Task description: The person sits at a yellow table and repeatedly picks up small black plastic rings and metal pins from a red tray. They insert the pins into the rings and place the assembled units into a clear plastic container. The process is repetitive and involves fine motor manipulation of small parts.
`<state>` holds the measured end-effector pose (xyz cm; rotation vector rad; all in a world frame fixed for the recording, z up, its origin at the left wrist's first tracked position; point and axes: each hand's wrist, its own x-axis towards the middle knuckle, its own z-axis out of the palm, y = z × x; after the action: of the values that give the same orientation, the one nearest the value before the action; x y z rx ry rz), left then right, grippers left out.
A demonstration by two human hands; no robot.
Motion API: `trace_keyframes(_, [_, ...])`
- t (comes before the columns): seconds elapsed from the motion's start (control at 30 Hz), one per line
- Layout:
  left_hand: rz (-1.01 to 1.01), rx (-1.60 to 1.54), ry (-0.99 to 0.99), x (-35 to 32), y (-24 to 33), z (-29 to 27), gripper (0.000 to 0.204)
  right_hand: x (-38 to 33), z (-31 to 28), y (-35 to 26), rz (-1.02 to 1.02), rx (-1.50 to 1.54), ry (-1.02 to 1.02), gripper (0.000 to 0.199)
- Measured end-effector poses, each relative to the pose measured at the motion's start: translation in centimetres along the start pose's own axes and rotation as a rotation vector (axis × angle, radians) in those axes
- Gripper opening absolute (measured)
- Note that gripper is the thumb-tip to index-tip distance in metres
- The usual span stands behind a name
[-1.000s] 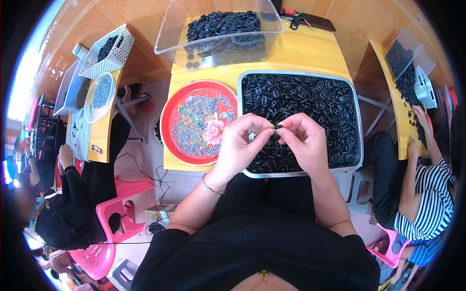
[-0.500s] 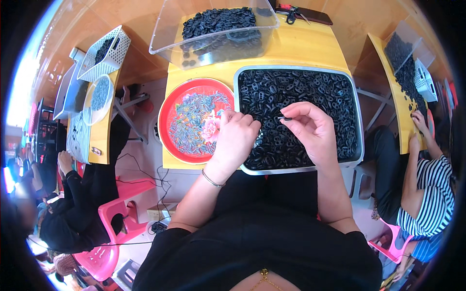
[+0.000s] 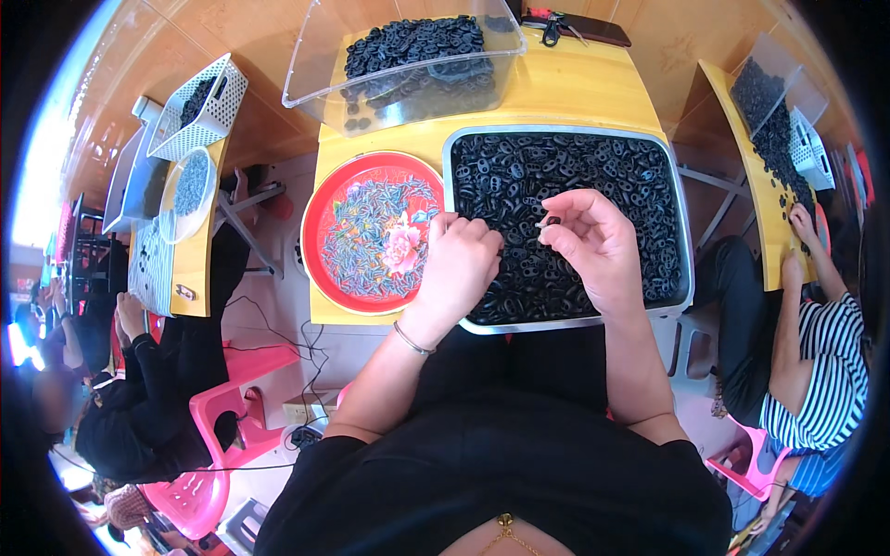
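Observation:
My right hand (image 3: 598, 246) is over a metal tray (image 3: 683, 232) full of small oval black plastic pieces with two holes (image 3: 528, 176). Its thumb and fingertips pinch one small black piece (image 3: 553, 221). To its left my left hand (image 3: 464, 264) is curled closed, back upward, above the tray's left edge. Its fingertips are hidden, and whatever lies in them cannot be made out. Beside it stands a round red tray (image 3: 313, 208) with a flower print, strewn with many thin silvery pieces (image 3: 362, 232) that look like tiny springs.
A clear plastic bin (image 3: 399, 116) holding more black pieces stands at the back of the yellow table (image 3: 575, 88). Scissors (image 3: 553, 30) lie behind it by a dark flat case (image 3: 598, 31). Co-workers sit at tables left and right. A pink chair (image 3: 209, 435) stands to my left.
My left hand has shifted slightly right, away from the red tray. The small black piece in my right fingertips has turned, and those fingers have closed in a little.

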<state>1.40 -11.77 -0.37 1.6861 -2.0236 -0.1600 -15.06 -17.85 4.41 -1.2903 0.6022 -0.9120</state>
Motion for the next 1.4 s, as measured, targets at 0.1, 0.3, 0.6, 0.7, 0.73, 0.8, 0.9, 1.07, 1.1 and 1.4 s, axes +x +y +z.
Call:
trace_keyframes(0.1, [-0.079, -0.446, 0.058, 0.5, 0.1, -1.8, 0.015, -0.2, -0.1, -0.4, 0.048, -0.027, -0.004, 0.018])
trace_keyframes(0.3, [-0.358, -1.607, 0.106, 0.0, 0.3, -2.9, 0.015, -0.2, 0.6, 0.4, -0.038, -0.04, -0.036, 0.013])
trace_keyframes(0.6, [-0.355, -1.71, 0.097, -0.3, 0.3, -2.9, 0.021, -0.5, 1.1, 0.5, 0.045, -0.091, -0.018, 0.016])
trace_keyframes(0.7, [-0.342, -1.721, 0.117, -0.2, 0.4, -2.9, 0.021, -0.5, 1.2, 0.5, -0.001, -0.122, -0.007, 0.015])
trace_keyframes(0.73, [-0.332, -1.708, 0.124, -0.2, 0.4, -2.9, 0.022, -0.5, 1.2, 0.6, -0.002, -0.131, -0.004, 0.015])
trace_keyframes(0.8, [-0.312, -1.684, 0.137, -0.2, 0.3, -2.8, 0.022, -0.5, 1.1, 0.6, -0.004, -0.15, 0.003, 0.015])
trace_keyframes(0.9, [-0.289, -1.596, 0.135, -0.2, 0.4, -2.9, 0.023, -0.5, 1.0, 0.5, 0.009, -0.158, -0.013, 0.014])
trace_keyframes(1.07, [-0.256, -1.561, 0.121, -0.3, 0.4, -2.8, 0.022, -0.5, 1.0, 0.4, 0.04, -0.117, -0.043, 0.015])
trace_keyframes(1.1, [-0.259, -1.562, 0.121, -0.3, 0.4, -2.8, 0.023, -0.5, 1.0, 0.4, 0.047, -0.098, -0.043, 0.015])
trace_keyframes(1.4, [-0.317, -1.503, 0.092, -0.4, 0.6, -3.0, 0.022, -0.4, 0.9, 0.4, 0.1, -0.038, -0.067, 0.013])
